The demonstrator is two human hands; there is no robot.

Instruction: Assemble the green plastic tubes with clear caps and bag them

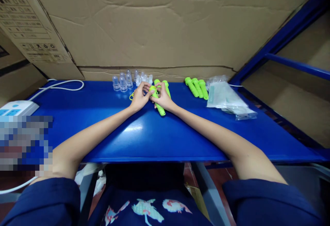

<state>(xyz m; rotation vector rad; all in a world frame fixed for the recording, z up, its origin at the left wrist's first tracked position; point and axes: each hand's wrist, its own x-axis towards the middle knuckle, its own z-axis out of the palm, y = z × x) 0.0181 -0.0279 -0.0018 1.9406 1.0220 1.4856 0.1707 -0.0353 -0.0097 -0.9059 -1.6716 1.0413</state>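
Note:
A lime-green flashlight-shaped plastic piece [160,109] is held between both hands above the blue table, its narrow end pointing toward me. My right hand [164,98] is closed around its upper part. My left hand [140,97] pinches at its wide head, where the fingertips of both hands meet. A thin yellow-green loop [131,97] sticks out beside my left fingers. Just behind my right hand lie more green pieces [167,86], partly hidden by it. Several clear plastic domed caps [123,82] stand behind and to the left of my left hand.
Three green flashlight-shaped pieces [197,88] lie side by side at the right, next to a stack of clear plastic bags [227,97]. A white power strip [19,108] with a cable [59,86] sits far left. Cardboard [160,23] walls the back of the blue table [108,147].

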